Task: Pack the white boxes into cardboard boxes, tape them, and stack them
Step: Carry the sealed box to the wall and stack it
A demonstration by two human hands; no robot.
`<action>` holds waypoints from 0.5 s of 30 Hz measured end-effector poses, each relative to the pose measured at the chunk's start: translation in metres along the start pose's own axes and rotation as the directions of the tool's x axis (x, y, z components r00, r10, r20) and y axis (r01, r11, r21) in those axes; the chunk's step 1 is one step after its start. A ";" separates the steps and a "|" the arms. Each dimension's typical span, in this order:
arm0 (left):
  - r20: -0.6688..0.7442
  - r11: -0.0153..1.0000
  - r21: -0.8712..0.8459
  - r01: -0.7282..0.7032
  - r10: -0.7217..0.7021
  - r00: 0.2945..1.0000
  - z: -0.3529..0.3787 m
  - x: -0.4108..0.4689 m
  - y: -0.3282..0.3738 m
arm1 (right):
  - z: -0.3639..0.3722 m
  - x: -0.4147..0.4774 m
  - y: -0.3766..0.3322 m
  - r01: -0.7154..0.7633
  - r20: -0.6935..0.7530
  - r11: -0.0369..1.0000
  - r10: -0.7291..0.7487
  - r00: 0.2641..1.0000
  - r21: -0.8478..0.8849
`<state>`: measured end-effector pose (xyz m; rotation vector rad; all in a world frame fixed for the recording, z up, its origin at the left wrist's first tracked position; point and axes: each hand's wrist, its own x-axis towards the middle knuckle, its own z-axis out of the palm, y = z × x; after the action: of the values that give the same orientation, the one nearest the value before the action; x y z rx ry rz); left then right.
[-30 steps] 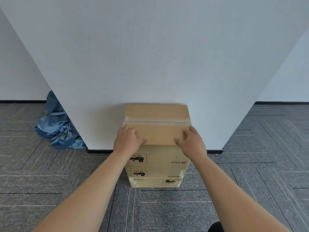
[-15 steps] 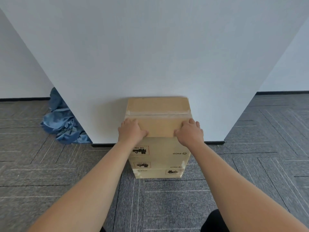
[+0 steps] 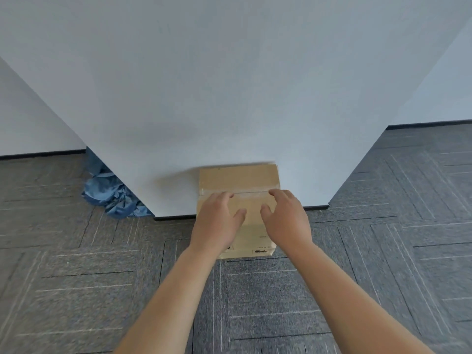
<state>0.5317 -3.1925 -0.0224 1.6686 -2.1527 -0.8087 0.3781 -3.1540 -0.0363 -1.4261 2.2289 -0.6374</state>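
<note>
A taped cardboard box [image 3: 238, 180] sat on top of a stack of cardboard boxes [image 3: 255, 247] that stood on the grey carpeted floor [image 3: 76, 277], with its back against the white wall [image 3: 229, 85]. A strip of tape [image 3: 251, 194] ran across the top box's closed flaps, so the sealing of this one looked done, and the box appeared roughly square with those below, though the hands hid most of the front face. The left hand [image 3: 217, 226] and the right hand [image 3: 286, 223] were spread over the near half of the top box, fingers loose and unclenched, grasping nothing; whether the palms touched the cardboard or hovered just above it could not be told. By the look of it, this box was packed, taped and placed, and the stacking step for it was at or near its end. No white boxes, tape roll or empty cartons showed in view, so how much packing was left could not be judged from here. A crumpled blue cloth [image 3: 112, 198] lay on the floor by the wall's corner, well apart from the stack on the left.
</note>
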 end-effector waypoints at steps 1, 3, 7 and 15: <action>0.010 1.000 0.006 -0.013 0.013 1.000 -0.022 -0.006 0.020 | -0.025 -0.005 -0.016 0.018 -0.006 1.000 -0.018 1.000 0.004; 0.016 1.000 -0.008 0.001 -0.001 1.000 -0.078 -0.023 0.062 | -0.085 -0.021 -0.056 0.029 -0.032 0.999 -0.028 0.999 0.023; 0.007 0.999 -0.034 0.030 -0.030 1.000 -0.180 -0.063 0.130 | -0.185 -0.061 -0.126 0.038 -0.085 0.996 -0.031 0.996 0.083; 0.040 0.993 -0.005 -0.117 0.117 0.992 -0.269 -0.112 0.178 | -0.255 -0.143 -0.191 -0.037 -0.193 0.993 0.059 0.979 0.116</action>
<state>0.5713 -3.1227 0.3099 1.5211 -2.2509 -0.8176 0.4274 -3.0545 0.2948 -1.2996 2.3277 -0.9067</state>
